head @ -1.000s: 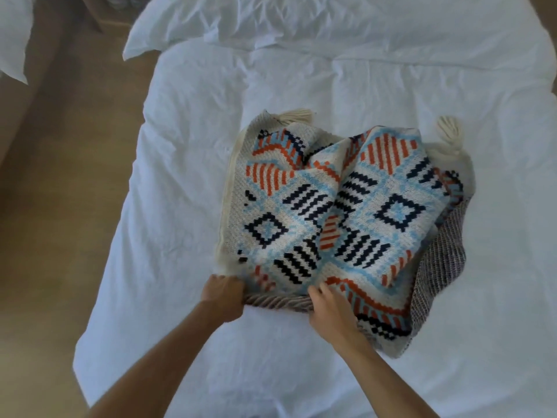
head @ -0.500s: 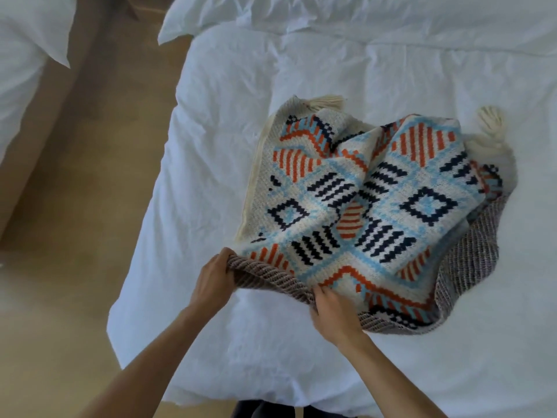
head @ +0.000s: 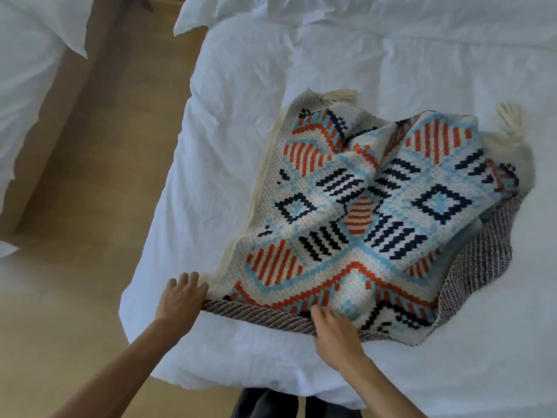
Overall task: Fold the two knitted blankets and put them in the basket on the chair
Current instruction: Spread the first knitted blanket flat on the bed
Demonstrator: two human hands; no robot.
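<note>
A patterned knitted blanket [head: 376, 212] in cream, light blue, orange and navy lies loosely folded on the white bed [head: 301, 101], cream tassels at its far corners. Under it a grey-brown ribbed knitted blanket [head: 479, 267] shows along the near and right edges. My left hand [head: 180, 297] rests at the near left corner, its thumb side against the ribbed edge and fingers spread on the sheet. My right hand [head: 334, 330] pinches the near edge of both layers. The basket and the chair are not in view.
A white pillow [head: 331, 10] lies at the head of the bed. A second white bed [head: 30, 70] stands at the left, with a strip of wooden floor [head: 90, 206] between the two. My dark trousers show at the bottom edge.
The near edge of the blankets has been drawn toward the bed's foot and flattened. My left hand has loosened from a grip to spread fingers. The view has shifted left.
</note>
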